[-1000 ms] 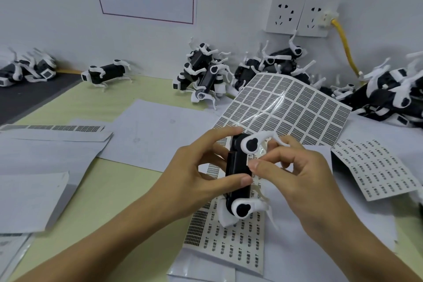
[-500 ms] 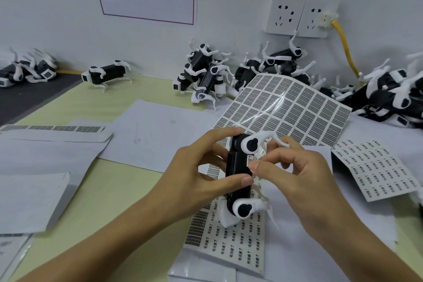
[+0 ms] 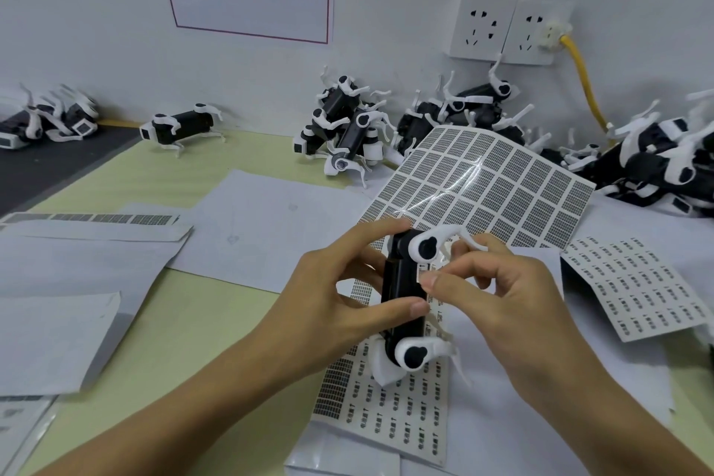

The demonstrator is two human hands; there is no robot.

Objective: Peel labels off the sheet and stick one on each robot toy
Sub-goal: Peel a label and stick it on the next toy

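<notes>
My left hand (image 3: 332,301) grips a black-and-white robot dog toy (image 3: 402,290) held upright above the table, thumb and forefinger around its black body. My right hand (image 3: 498,294) presses a small white label (image 3: 424,270) against the toy's side with thumb and forefinger. Under the toy lies a label sheet (image 3: 390,417) with rows of printed labels. A larger curled label sheet (image 3: 483,182) lies behind it, and another sheet (image 3: 637,286) lies to the right.
Heaps of robot dog toys sit along the wall at centre (image 3: 344,131), right (image 3: 664,162) and far left (image 3: 46,120); one toy (image 3: 181,127) stands alone. White backing papers (image 3: 77,282) cover the yellow-green table (image 3: 185,336). A yellow cable (image 3: 583,85) hangs from wall sockets.
Almost nothing has moved. My right fingertips have shifted slightly on the toy's side, still pressing the label; the left hand keeps its hold.
</notes>
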